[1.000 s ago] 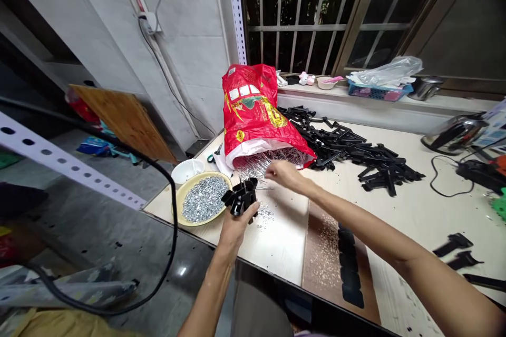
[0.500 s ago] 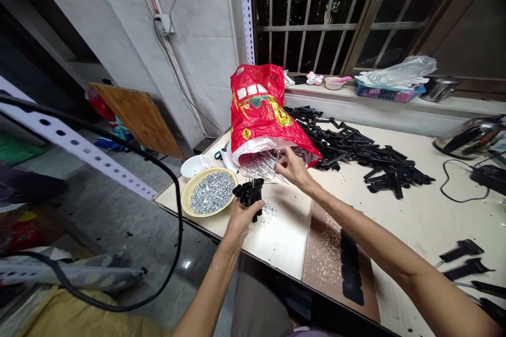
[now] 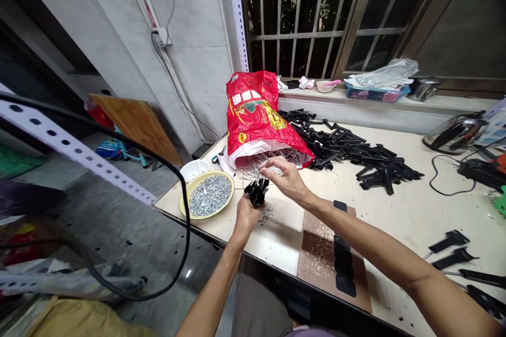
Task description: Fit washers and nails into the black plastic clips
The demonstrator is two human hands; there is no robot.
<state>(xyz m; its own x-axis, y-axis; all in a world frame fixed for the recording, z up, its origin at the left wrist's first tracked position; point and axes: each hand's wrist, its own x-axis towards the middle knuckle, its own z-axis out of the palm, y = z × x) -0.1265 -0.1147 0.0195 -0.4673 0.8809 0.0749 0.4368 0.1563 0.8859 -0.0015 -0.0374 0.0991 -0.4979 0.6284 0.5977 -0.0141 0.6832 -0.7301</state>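
Observation:
My left hand (image 3: 248, 215) is closed around a bunch of black plastic parts (image 3: 256, 192), held upright over the table's near edge. Thin metal rods stick up from the tops of these parts. Just above them, my right hand (image 3: 288, 178) pinches a thin metal rod between thumb and fingers; its lower end is hard to make out. Behind both hands, a red plastic bag (image 3: 256, 118) lies with its mouth toward me, and many loose metal rods (image 3: 250, 164) spill out of it. A yellow bowl (image 3: 184, 197) of small metal nuts stands left of my left hand, with loose nuts (image 3: 267, 214) beside that hand.
A white bowl (image 3: 193, 169) and scissors (image 3: 215, 158) sit behind the yellow bowl. A heap of black parts (image 3: 340, 145) spreads right of the bag. Black pads (image 3: 344, 263) lie on a brown board (image 3: 316, 258). Black-handled pieces (image 3: 454, 258) and a kettle (image 3: 454, 134) are at right.
My right hand has drawn back from the bag's mouth to just above the black parts, now with a rod in its fingers. The view has shifted slightly.

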